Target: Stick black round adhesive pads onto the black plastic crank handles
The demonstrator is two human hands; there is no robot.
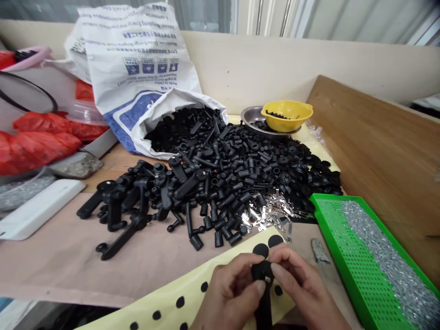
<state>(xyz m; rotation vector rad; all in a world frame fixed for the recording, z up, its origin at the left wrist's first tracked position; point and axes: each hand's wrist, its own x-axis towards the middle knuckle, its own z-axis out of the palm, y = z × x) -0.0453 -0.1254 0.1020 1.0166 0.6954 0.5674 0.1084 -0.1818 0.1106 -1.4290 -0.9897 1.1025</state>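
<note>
My left hand [231,295] pinches a black plastic arm with a round head [263,275] between thumb and fingers. A small shiny metal bit shows on that head. My right hand [304,286] is closed at the right edge of the same head, thumb and fingertips against it. Below both hands lies a yellow backing sheet [202,268] with black round stickers [180,301]; two larger black discs [275,241] show just beyond my fingers. Farther off, a heap of black plastic parts [220,174] and a small pile of flat metal clips [266,213] lie on the table.
A white woven sack [137,50] spills black parts at the back. Behind the heap, a yellow colander [288,114] rests on a metal bowl [248,117]. On the right are a green tray [338,256] of small metal pieces and a wooden board [378,156]. Red bags [37,146] sit left.
</note>
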